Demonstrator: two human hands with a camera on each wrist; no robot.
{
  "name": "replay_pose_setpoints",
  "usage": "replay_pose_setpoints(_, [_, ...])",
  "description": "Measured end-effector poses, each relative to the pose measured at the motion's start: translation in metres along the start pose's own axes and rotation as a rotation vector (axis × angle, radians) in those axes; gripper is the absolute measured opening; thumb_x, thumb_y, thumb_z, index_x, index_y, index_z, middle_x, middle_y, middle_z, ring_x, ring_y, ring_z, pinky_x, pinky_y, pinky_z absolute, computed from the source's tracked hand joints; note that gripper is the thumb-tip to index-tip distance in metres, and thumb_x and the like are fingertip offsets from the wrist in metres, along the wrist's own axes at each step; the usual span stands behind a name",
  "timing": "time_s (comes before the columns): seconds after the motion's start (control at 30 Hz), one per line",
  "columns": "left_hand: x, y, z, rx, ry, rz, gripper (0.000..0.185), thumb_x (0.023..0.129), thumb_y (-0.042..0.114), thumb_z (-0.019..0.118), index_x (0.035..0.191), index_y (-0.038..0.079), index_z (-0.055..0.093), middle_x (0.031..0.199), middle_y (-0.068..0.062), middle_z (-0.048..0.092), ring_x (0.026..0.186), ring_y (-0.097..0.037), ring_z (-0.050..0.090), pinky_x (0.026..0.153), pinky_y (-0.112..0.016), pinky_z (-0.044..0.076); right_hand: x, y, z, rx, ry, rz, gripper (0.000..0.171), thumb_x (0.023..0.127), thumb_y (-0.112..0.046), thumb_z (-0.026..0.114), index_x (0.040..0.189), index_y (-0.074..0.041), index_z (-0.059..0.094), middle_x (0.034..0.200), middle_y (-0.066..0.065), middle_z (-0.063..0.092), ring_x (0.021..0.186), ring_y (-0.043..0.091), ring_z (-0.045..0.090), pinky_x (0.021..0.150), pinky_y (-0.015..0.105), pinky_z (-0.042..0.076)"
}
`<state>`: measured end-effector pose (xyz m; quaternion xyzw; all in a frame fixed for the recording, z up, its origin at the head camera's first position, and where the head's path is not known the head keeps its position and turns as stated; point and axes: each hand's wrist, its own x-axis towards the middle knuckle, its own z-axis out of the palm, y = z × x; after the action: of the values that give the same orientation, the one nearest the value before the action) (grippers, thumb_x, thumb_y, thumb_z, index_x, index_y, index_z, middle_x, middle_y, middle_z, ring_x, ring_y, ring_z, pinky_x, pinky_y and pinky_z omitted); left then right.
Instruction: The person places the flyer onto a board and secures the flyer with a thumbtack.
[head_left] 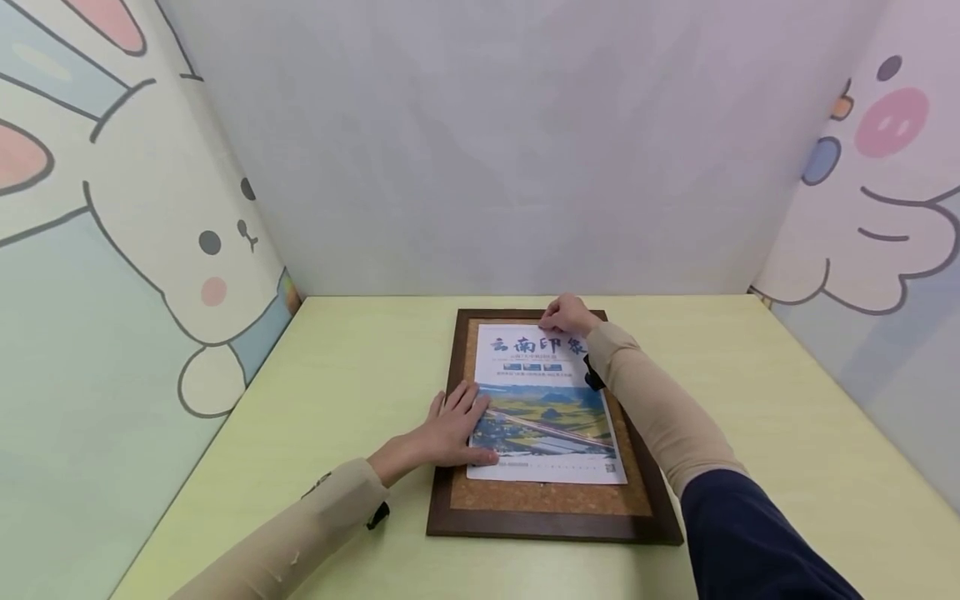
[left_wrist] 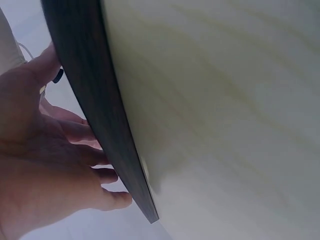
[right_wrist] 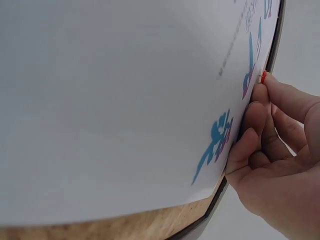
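Note:
A framed cork board (head_left: 551,500) lies on the table, with a printed paper poster (head_left: 543,417) of a landscape resting on it. My left hand (head_left: 450,429) is spread over the board's left side, its fingertips and thumb on the poster's left edge. In the left wrist view the fingers (left_wrist: 82,132) pass behind the dark wooden frame (left_wrist: 95,85). At the poster's top edge, my right hand (head_left: 570,317) pinches a red thumbtack (right_wrist: 263,76) between thumb and forefinger. The tack's thin point shows close to the paper, while the other fingers (right_wrist: 245,145) are curled against the poster's edge.
The pale yellow table (head_left: 337,383) extends on both sides of the board. A plain light wall panel (head_left: 480,150) stands at the back, and cartoon-printed panels rise at the left (head_left: 135,275) and right (head_left: 900,233).

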<state>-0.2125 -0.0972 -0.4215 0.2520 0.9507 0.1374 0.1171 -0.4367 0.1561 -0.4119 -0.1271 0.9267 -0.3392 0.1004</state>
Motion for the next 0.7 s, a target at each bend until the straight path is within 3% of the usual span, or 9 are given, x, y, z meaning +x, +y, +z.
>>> replay_pose_setpoints(0.23, [-0.001, 0.004, -0.003, 0.012, -0.007, 0.021, 0.091, 0.086, 0.054, 0.065, 0.151, 0.003, 0.027, 0.16, -0.022, 0.015, 0.15, -0.038, 0.008, 0.115, -0.064, 0.009, -0.005, -0.006, -0.002, -0.007, -0.01, 0.035, 0.015, 0.09, -0.016, 0.068, 0.088, -0.001, 0.07, 0.079, 0.011, 0.066, 0.066, 0.018, 0.057, 0.061, 0.026, 0.044])
replay_pose_setpoints(0.53, [0.001, 0.004, -0.004, 0.009, -0.014, 0.035, 0.089, 0.085, 0.053, 0.067, 0.149, 0.003, 0.03, 0.158, -0.024, 0.018, 0.149, -0.04, 0.009, 0.116, -0.064, 0.009, -0.002, -0.002, 0.006, -0.049, 0.048, 0.016, 0.014, 0.089, -0.014, 0.069, 0.081, -0.003, 0.066, 0.078, 0.01, 0.064, 0.066, 0.018, 0.055, 0.063, 0.027, 0.043])
replay_pose_setpoints(0.6, [0.002, 0.003, -0.005, 0.003, -0.016, 0.028, 0.087, 0.084, 0.052, 0.069, 0.146, 0.003, 0.035, 0.157, -0.025, 0.02, 0.149, -0.041, 0.01, 0.116, -0.064, 0.01, -0.005, -0.006, 0.009, -0.056, 0.063, -0.02, 0.014, 0.091, -0.015, 0.066, 0.085, -0.003, 0.067, 0.083, 0.012, 0.064, 0.07, 0.019, 0.055, 0.064, 0.028, 0.043])
replay_pose_setpoints(0.7, [0.004, -0.003, -0.01, -0.003, 0.007, 0.012, 0.085, 0.083, 0.051, 0.071, 0.144, 0.001, 0.038, 0.157, -0.026, 0.02, 0.148, -0.042, 0.009, 0.116, -0.064, 0.01, -0.013, -0.021, 0.01, -0.092, 0.095, -0.143, 0.018, 0.095, -0.018, 0.06, 0.099, -0.003, 0.069, 0.094, 0.014, 0.065, 0.079, 0.024, 0.059, 0.068, 0.034, 0.048])
